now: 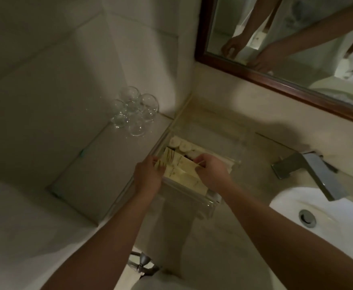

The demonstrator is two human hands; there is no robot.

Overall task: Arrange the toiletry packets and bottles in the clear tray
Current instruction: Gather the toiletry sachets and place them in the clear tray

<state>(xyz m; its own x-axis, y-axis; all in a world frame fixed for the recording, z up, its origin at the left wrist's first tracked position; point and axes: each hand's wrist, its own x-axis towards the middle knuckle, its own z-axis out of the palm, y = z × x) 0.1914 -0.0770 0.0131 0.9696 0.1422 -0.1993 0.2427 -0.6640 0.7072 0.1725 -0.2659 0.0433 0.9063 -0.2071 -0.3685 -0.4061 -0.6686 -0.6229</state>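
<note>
A clear tray (210, 203) sits on the vanity counter in the corner beside the wall. Cream toiletry packets (181, 171) lie flat in its near part. Behind them stands a row of small bottles with round white caps (179, 144). My left hand (148, 173) pinches the left edge of a striped packet (168, 159) at the tray's left side. My right hand (212, 171) grips the right edge of the cream packets over the tray's middle. Its fingers hide what lies under them.
Several upturned drinking glasses (132, 110) stand on the tiled ledge to the left. A metal faucet (309, 172) and white basin (318, 218) lie to the right. A wood-framed mirror (276, 80) hangs behind, and a bathtub rim (14, 227) is at the lower left.
</note>
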